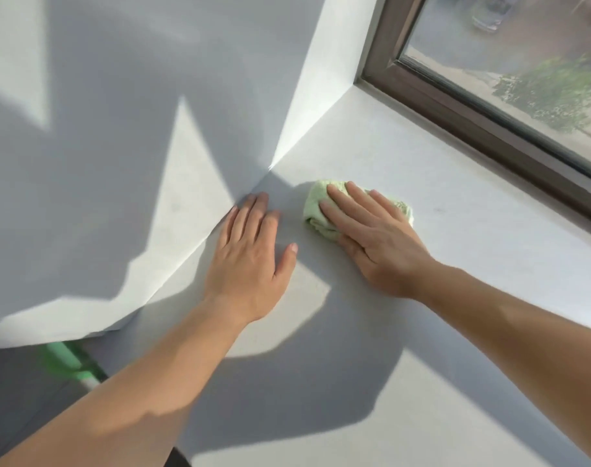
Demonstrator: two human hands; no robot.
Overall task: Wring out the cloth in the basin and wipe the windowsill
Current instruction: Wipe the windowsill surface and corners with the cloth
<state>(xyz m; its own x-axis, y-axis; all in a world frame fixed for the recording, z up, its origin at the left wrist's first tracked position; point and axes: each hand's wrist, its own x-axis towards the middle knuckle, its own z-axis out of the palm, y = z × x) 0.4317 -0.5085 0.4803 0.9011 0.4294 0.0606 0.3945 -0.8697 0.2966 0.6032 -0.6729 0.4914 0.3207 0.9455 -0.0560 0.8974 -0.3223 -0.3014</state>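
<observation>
A bunched pale green cloth [316, 210] lies on the white windowsill [455, 210], close to its left corner. My right hand [374, 237] presses flat on top of the cloth, fingers stretched out over it. My left hand [250, 257] rests flat on the sill just left of the cloth, fingers apart, fingertips touching the side wall. It holds nothing. No basin is in view.
The white side wall [135, 146] meets the sill at the left. A brown window frame [472, 116] and the glass run along the sill's far edge. Something green [65, 360] shows below the sill's left end, blurred.
</observation>
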